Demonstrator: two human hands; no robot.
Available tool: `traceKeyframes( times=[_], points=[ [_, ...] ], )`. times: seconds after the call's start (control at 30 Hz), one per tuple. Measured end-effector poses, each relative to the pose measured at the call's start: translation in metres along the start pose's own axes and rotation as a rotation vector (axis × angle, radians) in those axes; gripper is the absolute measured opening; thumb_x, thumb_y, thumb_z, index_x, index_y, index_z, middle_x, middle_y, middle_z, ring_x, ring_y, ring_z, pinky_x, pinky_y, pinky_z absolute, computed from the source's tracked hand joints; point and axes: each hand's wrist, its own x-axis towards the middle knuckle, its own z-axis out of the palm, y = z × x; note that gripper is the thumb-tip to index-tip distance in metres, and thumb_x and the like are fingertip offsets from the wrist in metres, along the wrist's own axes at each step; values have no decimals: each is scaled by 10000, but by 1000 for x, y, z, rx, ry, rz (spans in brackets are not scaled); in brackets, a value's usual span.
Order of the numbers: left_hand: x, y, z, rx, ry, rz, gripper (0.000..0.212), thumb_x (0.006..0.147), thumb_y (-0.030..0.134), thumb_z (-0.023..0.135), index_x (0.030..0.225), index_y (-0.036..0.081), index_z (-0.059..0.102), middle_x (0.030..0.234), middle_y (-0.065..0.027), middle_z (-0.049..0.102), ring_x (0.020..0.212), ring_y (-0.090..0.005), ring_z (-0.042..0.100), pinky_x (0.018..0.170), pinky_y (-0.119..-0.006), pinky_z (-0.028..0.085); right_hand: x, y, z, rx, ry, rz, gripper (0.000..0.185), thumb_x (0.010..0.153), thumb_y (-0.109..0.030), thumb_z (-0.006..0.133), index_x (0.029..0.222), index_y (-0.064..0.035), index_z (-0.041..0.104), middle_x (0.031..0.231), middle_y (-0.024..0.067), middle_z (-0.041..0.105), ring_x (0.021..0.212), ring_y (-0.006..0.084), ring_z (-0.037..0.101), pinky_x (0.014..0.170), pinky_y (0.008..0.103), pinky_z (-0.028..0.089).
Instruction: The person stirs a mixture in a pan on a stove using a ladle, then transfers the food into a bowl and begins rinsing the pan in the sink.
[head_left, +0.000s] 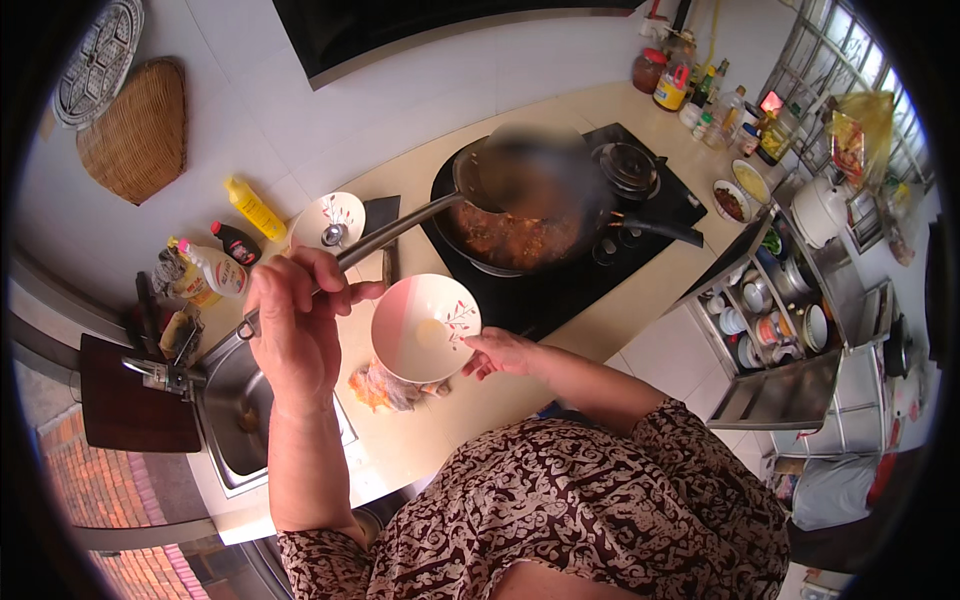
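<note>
My left hand (300, 315) is closed around the long metal handle of a ladle (401, 225). The ladle's round head is raised over a dark wok (450, 240) on the black cooktop (540, 300); a blur hides part of it. Reddish-brown food (517, 236) fills the wok. Below the handle, my right hand (499, 352) grips the rim of a pink and white bowl (412, 352), tilted so its inside shows a small pale patch. A crumpled cloth (382, 390) lies on the counter beneath the bowl.
At left are a steel sink (232, 405), bottles (217, 266) and a leaf-patterned bowl (341, 210) holding a small metal item. A lidded pot (626, 169) stands behind the wok handle (664, 229). Two small food bowls (731, 202) and an open dish drawer (772, 322) are at right.
</note>
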Motion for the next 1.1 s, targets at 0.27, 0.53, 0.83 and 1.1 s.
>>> traceKeyframes(
  times=[0.27, 0.53, 0.83, 1.1],
  points=[
    [63, 8, 76, 437, -109, -174, 388, 989, 327, 521, 801, -10, 563, 760, -47, 569, 594, -84, 543, 597, -271, 567, -85, 3, -49, -408, -11, 102, 313, 1005, -276, 425, 1137, -4, 504, 963, 110, 623, 751, 166, 632, 573, 289, 510],
    [143, -10, 178, 918, -116, -278, 500, 941, 481, 551, 763, 13, 551, 681, -54, 560, 449, -75, 499, 424, -258, 535, -187, -8, -141, -375, 122, 34, 272, 1011, -205, 441, 1211, -33, 506, 959, 99, 620, 777, 157, 627, 619, 268, 493],
    [175, -33, 228, 1067, -57, -445, 512, 940, 477, 549, 709, 20, 552, 648, -45, 572, 417, -90, 510, 427, -289, 557, -206, -14, -202, -302, 162, -117, 251, 992, -167, 416, 1140, 2, 528, 891, 100, 630, 725, 150, 621, 594, 266, 490],
    [159, -23, 235, 1282, -282, -550, 400, 953, 345, 550, 718, 24, 596, 666, -31, 588, 515, -113, 593, 561, -255, 532, -213, -20, -232, -310, 168, -105, 220, 985, -160, 442, 1103, -5, 545, 856, 93, 628, 680, 132, 596, 560, 246, 464]
  ],
)
